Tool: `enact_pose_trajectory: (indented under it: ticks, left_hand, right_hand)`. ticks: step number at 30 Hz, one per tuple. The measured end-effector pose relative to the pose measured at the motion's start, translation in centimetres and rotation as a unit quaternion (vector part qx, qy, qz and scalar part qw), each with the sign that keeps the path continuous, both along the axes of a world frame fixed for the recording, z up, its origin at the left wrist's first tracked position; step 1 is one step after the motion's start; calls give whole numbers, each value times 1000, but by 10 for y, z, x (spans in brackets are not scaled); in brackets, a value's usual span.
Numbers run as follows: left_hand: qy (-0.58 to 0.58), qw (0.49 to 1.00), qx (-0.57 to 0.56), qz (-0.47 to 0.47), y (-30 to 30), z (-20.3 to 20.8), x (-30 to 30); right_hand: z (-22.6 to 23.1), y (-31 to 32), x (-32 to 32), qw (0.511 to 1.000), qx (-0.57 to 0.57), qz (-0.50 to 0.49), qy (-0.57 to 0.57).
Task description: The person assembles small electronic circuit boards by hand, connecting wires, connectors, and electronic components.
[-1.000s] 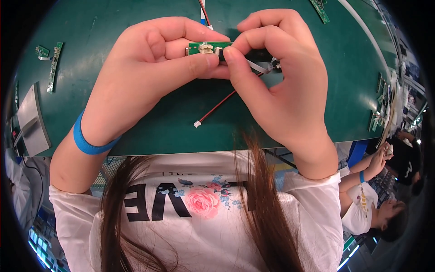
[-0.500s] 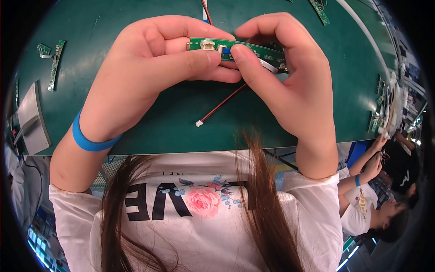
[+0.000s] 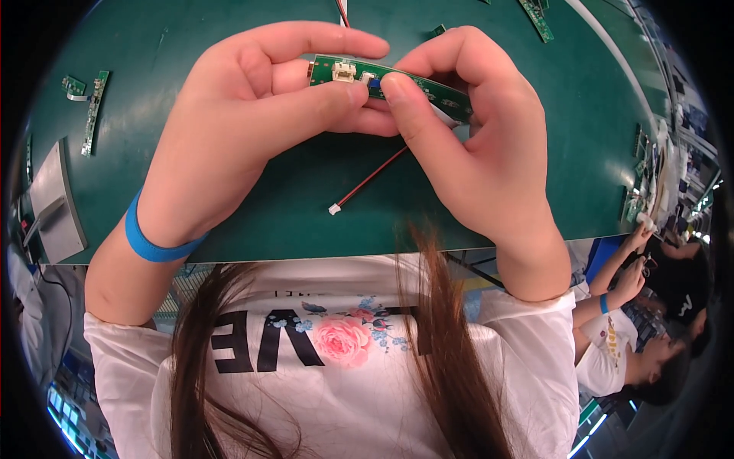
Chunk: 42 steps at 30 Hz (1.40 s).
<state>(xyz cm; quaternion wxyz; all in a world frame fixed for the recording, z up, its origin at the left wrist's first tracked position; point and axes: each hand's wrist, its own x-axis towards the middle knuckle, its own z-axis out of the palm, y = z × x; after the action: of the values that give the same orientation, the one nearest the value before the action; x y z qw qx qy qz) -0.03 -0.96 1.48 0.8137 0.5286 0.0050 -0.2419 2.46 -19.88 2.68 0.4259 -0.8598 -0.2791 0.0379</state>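
Note:
A narrow green circuit board [image 3: 325, 69] is held between my two hands above the table, its right end tilted down. My left hand [image 3: 229, 107] grips its left part, thumb on the front and fingers behind, while the forefinger stretches out above the top edge. White sockets [image 3: 344, 72] and a small blue piece [image 3: 374, 83] show on the board's face near my thumbs. My right hand [image 3: 485, 145] pinches the middle and right part, with its thumb beside the blue piece. Below lies a thin red-and-black cable [image 3: 375, 174] with a white plug [image 3: 334, 208]; its upper end is hidden by my right hand.
The green table [image 3: 290, 222] has small circuit boards at the left [image 3: 95, 113], and another board [image 3: 537, 19] at the far right. A metal plate [image 3: 58, 203] stands by the left edge. Other people [image 3: 631, 344] sit at the right.
The board has shifted slightly left and up, both hands moving with it. My left forefinger has lifted away from the board's top edge. The cable has barely moved.

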Motion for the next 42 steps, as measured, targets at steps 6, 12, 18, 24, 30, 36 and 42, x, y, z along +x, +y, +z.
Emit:
enact_pose_trajectory:
  ticks: [6,12,18,24,30,36,42]
  left_hand:
    - [20,999,-37,32,-3,-7,-2]
    - [-8,999,-27,44,-3,-7,-3]
    - [-14,998,-1,57,-5,-6,-4]
    - [-35,995,-35,83,-10,-7,-3]
    - [-79,995,2,56,-6,-1,-2]
    - [-72,997,2,21,-1,4,1]
    - [-68,997,5,33,0,2,1]
  right_hand:
    - [-4,3,-1,999,16,-4,-30]
    - [-3,6,-3,999,7,-8,-42]
    - [-1,9,-4,998,-22,-14,-62]
    - [-4,6,1,979,170,-47,104]
    - [7,3,2,953,210,-7,219]
    - [16,0,1,957,175,-14,230]
    - [16,2,-1,920,222,0,322]
